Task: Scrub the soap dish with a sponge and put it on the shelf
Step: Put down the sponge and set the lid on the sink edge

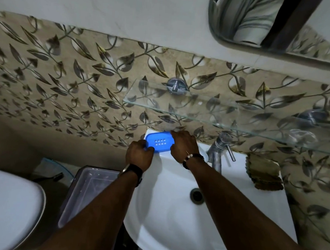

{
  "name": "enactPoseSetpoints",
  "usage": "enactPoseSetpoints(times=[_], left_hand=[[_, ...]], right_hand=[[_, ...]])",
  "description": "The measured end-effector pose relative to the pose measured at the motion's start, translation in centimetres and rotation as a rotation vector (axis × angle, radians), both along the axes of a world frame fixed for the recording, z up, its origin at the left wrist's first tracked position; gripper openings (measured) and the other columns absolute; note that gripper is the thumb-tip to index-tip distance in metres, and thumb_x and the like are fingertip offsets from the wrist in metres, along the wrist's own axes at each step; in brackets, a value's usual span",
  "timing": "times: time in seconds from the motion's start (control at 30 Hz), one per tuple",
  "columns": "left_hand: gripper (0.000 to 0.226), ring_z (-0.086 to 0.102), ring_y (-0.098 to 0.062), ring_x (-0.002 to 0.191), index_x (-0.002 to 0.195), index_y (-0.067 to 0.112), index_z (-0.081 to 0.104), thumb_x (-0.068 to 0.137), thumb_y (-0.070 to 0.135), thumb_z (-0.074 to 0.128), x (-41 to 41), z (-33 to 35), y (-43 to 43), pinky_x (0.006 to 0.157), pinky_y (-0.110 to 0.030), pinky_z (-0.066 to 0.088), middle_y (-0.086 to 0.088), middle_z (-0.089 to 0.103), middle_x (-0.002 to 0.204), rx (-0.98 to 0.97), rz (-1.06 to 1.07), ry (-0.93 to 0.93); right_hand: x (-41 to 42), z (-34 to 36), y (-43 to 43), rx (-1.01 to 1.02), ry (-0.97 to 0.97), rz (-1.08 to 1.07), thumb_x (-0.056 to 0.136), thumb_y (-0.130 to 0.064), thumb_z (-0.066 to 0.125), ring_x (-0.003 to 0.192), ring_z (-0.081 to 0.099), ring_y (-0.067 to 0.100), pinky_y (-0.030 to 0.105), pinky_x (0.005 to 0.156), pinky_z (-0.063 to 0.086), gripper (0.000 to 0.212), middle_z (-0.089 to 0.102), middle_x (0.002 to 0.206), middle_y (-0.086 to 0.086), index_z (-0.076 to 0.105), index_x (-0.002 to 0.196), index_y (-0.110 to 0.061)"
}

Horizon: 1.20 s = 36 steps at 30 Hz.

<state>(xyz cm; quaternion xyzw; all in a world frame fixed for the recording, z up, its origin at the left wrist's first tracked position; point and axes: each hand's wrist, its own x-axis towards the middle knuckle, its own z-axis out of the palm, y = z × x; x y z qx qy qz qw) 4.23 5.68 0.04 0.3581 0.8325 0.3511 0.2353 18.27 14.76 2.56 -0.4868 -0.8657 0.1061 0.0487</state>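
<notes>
A blue plastic soap dish (159, 141) with small drain holes lies on the back left corner of the white sink (168, 192). My left hand (138, 155) grips its near left end. My right hand (185, 146) covers and holds its right end. A worn brown-green sponge (264, 173) rests on the sink's right rim, apart from both hands. The glass shelf (208, 115) is mounted on the wall above the sink and tap, with nothing on its visible left part.
A chrome tap (219, 150) stands right of my right hand. The drain (196, 195) is in the basin. A clear plastic bin (88, 193) sits left of the sink, and a white toilet lid (8, 212) is at far left. A mirror (271, 21) hangs above.
</notes>
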Motion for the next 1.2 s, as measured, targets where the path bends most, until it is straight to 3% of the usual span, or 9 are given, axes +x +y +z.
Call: enactPoseSetpoints(times=[0.1, 0.23, 0.33, 0.47, 0.6, 0.67, 0.87, 1.07, 1.2], left_hand=[[0.048, 0.058, -0.039, 0.114, 0.129, 0.002, 0.062, 0.088, 0.025, 0.07, 0.4, -0.2, -0.1, 0.093, -0.036, 0.044, -0.025, 0.064, 0.121, -0.012, -0.005, 0.026], [0.055, 0.053, -0.039, 0.118, 0.135, 0.002, 0.055, 0.089, 0.029, 0.068, 1.7, 0.1, -0.6, 0.097, -0.039, 0.042, -0.024, 0.054, 0.13, -0.008, -0.001, 0.096], [0.048, 0.054, -0.044, 0.112, 0.13, 0.002, 0.059, 0.088, 0.023, 0.068, 3.3, 0.3, -0.9, 0.096, -0.044, 0.043, -0.023, 0.053, 0.129, 0.13, -0.005, 0.229], [0.033, 0.059, -0.048, 0.105, 0.118, 0.001, 0.069, 0.085, 0.006, 0.07, 6.0, 0.0, -0.4, 0.085, -0.05, 0.054, -0.024, 0.064, 0.121, 0.297, -0.247, 0.388], [0.033, 0.06, -0.045, 0.094, 0.116, 0.005, 0.072, 0.083, 0.004, 0.071, 7.6, -0.4, 0.7, 0.074, -0.047, 0.056, -0.019, 0.067, 0.111, 0.283, -0.491, 0.552], [0.033, 0.06, -0.043, 0.089, 0.116, 0.006, 0.071, 0.083, 0.003, 0.07, 7.9, -0.7, 1.2, 0.069, -0.043, 0.053, -0.017, 0.066, 0.109, 0.227, -0.583, 0.613], [0.039, 0.055, -0.033, 0.113, 0.131, 0.014, 0.059, 0.094, 0.009, 0.049, 7.9, -1.4, 1.9, 0.078, -0.04, 0.051, -0.009, 0.053, 0.137, 0.049, -0.707, 0.668], [0.031, 0.054, -0.032, 0.115, 0.123, 0.01, 0.065, 0.096, 0.008, 0.051, 7.9, -1.9, 2.7, 0.084, -0.042, 0.052, -0.009, 0.055, 0.132, 0.043, -0.708, 0.617], [0.02, 0.056, -0.034, 0.106, 0.108, 0.008, 0.069, 0.097, 0.01, 0.052, 7.8, -1.9, 3.2, 0.08, -0.042, 0.051, -0.013, 0.062, 0.113, 0.059, -0.738, 0.6]], right_hand=[[1.0, 0.3, -0.5, 0.044, 0.07, 0.005, 0.081, -0.002, 0.056, 0.126, 0.05, 0.033, 0.04, 0.107, 0.038, 0.057, 0.061, 0.134, 0.012, 0.054, 0.138, -0.008], [2.9, 0.8, -1.4, 0.108, 0.107, 0.002, 0.077, 0.009, 0.053, 0.113, 0.055, 0.037, 0.038, 0.095, 0.045, 0.042, 0.067, 0.112, 0.017, 0.063, 0.116, 0.0], [4.1, 1.2, -2.4, 0.181, 0.06, 0.028, 0.077, 0.008, 0.052, 0.109, 0.055, 0.036, 0.038, 0.091, 0.046, 0.034, 0.067, 0.106, 0.017, 0.064, 0.108, 0.0], [5.5, 1.9, -3.5, 0.288, -0.038, 0.038, 0.078, 0.004, 0.054, 0.102, 0.059, 0.036, 0.038, 0.086, 0.048, 0.023, 0.068, 0.096, 0.016, 0.065, 0.097, -0.003], [6.5, 2.2, -4.2, 0.29, -0.212, 0.071, 0.09, -0.007, 0.044, 0.113, 0.051, 0.032, 0.038, 0.095, 0.04, 0.026, 0.065, 0.105, 0.011, 0.064, 0.106, -0.007], [7.0, 2.4, -4.7, 0.301, -0.278, 0.05, 0.09, -0.009, 0.044, 0.114, 0.05, 0.032, 0.04, 0.092, 0.039, 0.027, 0.066, 0.1, 0.008, 0.067, 0.103, -0.011], [8.0, 1.6, -5.8, 0.303, -0.354, 0.033, 0.089, -0.015, 0.049, 0.108, 0.052, 0.032, 0.045, 0.09, 0.04, 0.024, 0.068, 0.083, 0.003, 0.073, 0.088, -0.017], [8.1, 1.0, -6.1, 0.358, -0.389, 0.045, 0.075, -0.012, 0.061, 0.088, 0.058, 0.027, 0.04, 0.074, 0.044, 0.016, 0.059, 0.056, -0.002, 0.069, 0.062, -0.018], [8.1, 0.7, -5.8, 0.36, -0.412, 0.077, 0.074, -0.012, 0.062, 0.086, 0.059, 0.027, 0.04, 0.075, 0.045, 0.016, 0.059, 0.055, -0.002, 0.067, 0.06, -0.018]])
